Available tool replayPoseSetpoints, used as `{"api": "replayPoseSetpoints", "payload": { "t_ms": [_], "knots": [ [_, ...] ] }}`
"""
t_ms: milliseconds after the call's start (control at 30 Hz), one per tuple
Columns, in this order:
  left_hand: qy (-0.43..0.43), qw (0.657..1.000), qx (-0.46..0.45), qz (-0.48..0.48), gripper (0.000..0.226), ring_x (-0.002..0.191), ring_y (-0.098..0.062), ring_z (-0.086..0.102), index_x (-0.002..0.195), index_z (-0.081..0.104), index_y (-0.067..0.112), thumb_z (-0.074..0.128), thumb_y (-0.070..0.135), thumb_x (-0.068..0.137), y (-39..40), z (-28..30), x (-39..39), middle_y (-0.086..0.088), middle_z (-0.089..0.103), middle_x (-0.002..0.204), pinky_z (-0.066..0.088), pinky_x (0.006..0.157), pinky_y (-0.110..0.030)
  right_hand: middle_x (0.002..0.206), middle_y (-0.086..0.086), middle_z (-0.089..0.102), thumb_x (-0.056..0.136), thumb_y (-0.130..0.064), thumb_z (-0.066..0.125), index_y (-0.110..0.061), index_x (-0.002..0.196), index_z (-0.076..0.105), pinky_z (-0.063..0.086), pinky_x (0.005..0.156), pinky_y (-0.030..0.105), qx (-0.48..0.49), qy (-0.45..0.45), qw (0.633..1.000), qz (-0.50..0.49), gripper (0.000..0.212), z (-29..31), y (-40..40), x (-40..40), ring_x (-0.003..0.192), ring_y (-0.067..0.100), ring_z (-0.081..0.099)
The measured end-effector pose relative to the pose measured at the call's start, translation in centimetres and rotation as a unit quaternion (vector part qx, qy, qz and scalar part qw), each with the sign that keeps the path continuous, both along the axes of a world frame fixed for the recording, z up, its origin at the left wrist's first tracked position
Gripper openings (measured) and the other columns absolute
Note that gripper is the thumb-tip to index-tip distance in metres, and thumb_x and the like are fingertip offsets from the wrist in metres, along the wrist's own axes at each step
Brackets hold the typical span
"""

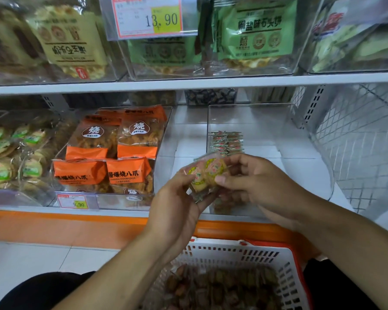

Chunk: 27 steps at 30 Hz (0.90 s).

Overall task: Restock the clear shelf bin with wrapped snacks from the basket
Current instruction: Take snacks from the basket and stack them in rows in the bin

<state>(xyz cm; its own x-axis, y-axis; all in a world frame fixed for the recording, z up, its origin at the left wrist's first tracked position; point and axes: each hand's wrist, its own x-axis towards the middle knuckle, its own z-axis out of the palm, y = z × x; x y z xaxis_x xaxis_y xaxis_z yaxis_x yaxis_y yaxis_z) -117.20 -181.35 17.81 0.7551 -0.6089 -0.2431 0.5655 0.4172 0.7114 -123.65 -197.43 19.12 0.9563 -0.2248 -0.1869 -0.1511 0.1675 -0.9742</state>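
Both hands hold a small bunch of clear-wrapped round snacks with yellow and pink labels, just in front of the clear shelf bin. My left hand grips the bunch from below and the left. My right hand pinches it from the right, thumb on top. Inside the bin, a neat stack of the same snacks stands against its left wall. The white basket sits low in front of me, with several brown wrapped snacks in it.
A clear bin of orange snack bags stands left of the target bin, with a price tag on its front. Round biscuit packs fill the far-left bin. A white wire mesh panel closes the right side. The upper shelf overhangs.
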Motion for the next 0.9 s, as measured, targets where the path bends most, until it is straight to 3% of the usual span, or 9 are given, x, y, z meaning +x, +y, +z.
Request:
{"api": "replayPoseSetpoints", "payload": {
  "t_ms": [167,333,500,567,667,700,767,833,900],
  "knots": [
    [-0.03,1.0,-0.001,-0.004,0.038,0.125,-0.038,0.062,0.136,0.057,-0.002,0.045,0.009,0.101,-0.1,-0.3,-0.1,-0.025,0.066,0.13,0.05,0.108,-0.047,0.099,0.014,0.072,0.088,-0.003,0.07,-0.009,0.115,0.068,0.059,0.069,0.033,0.106,0.018,0.994,-0.032,0.027,0.5,-0.2,-0.2,0.084,0.022,0.069],
    [-0.099,0.993,0.042,0.045,0.04,0.109,-0.028,0.07,0.127,0.063,0.002,0.063,0.017,0.089,-0.4,-0.3,-0.3,-0.019,0.072,0.121,0.057,0.097,-0.037,0.113,0.018,0.073,0.088,-0.007,0.072,-0.011,0.114,0.07,0.06,0.076,0.039,0.091,0.027,0.995,-0.018,0.027,0.3,-0.3,-0.5,0.095,0.026,0.072],
    [-0.158,0.979,0.095,0.085,0.05,0.095,-0.025,0.074,0.116,0.07,0.012,0.08,0.015,0.067,-0.1,-0.9,-0.2,-0.015,0.075,0.111,0.06,0.084,-0.03,0.115,0.019,0.073,0.082,-0.012,0.075,-0.01,0.118,0.072,0.055,0.097,0.054,0.079,0.065,0.994,0.043,0.036,-0.1,-0.8,-0.6,0.111,0.035,0.069],
    [-0.159,0.977,0.102,0.096,0.051,0.093,-0.024,0.074,0.113,0.071,0.015,0.083,0.016,0.063,-0.1,-0.9,-0.2,-0.014,0.076,0.108,0.06,0.082,-0.028,0.116,0.019,0.072,0.076,-0.014,0.078,-0.009,0.12,0.071,0.054,0.098,0.053,0.074,0.065,0.992,0.073,0.045,-0.1,-0.9,-0.7,0.112,0.036,0.068],
    [-0.13,0.983,0.076,0.109,0.036,0.094,-0.025,0.076,0.113,0.069,0.011,0.075,0.006,0.079,0.0,-1.1,0.0,-0.017,0.074,0.113,0.06,0.083,-0.029,0.115,0.015,0.074,0.075,-0.008,0.077,-0.013,0.121,0.07,0.061,0.086,0.04,0.065,0.035,0.994,0.078,0.046,1.0,-2.2,-0.6,0.106,0.029,0.072],
    [-0.121,0.984,0.072,0.112,0.029,0.095,-0.026,0.076,0.114,0.069,0.008,0.07,0.002,0.085,0.0,-1.1,0.1,-0.019,0.073,0.117,0.061,0.084,-0.029,0.114,0.014,0.074,0.077,-0.005,0.076,-0.012,0.12,0.07,0.061,0.082,0.035,0.035,0.021,0.997,0.064,0.044,1.4,-3.2,-0.6,0.103,0.027,0.073],
    [-0.118,0.983,0.088,0.11,0.023,0.093,-0.026,0.076,0.113,0.068,0.006,0.063,-0.003,0.092,0.1,-1.4,0.2,-0.023,0.07,0.12,0.062,0.082,-0.031,0.109,0.013,0.075,0.078,0.001,0.078,-0.012,0.112,0.069,0.06,0.076,0.028,-0.115,0.012,0.993,0.013,0.037,2.0,-5.4,-0.6,0.095,0.023,0.074],
    [-0.133,0.979,0.112,0.104,0.022,0.091,-0.026,0.076,0.109,0.069,0.008,0.061,-0.006,0.093,-0.1,-1.6,0.0,-0.024,0.07,0.117,0.062,0.079,-0.031,0.099,0.008,0.074,0.074,0.0,0.084,-0.018,0.1,0.071,0.054,0.07,0.024,-0.304,0.052,0.951,-0.009,0.033,1.9,-7.0,-0.5,0.081,0.017,0.069],
    [-0.15,0.976,0.123,0.103,0.023,0.09,-0.025,0.076,0.106,0.07,0.008,0.061,-0.009,0.093,-0.4,-1.9,-0.2,-0.019,0.072,0.107,0.062,0.077,-0.032,0.091,0.004,0.073,0.072,-0.006,0.084,-0.021,0.093,0.073,0.051,0.063,0.024,-0.397,0.122,0.909,0.029,0.028,1.1,-7.6,-0.3,0.071,0.014,0.064]
  ]
}}
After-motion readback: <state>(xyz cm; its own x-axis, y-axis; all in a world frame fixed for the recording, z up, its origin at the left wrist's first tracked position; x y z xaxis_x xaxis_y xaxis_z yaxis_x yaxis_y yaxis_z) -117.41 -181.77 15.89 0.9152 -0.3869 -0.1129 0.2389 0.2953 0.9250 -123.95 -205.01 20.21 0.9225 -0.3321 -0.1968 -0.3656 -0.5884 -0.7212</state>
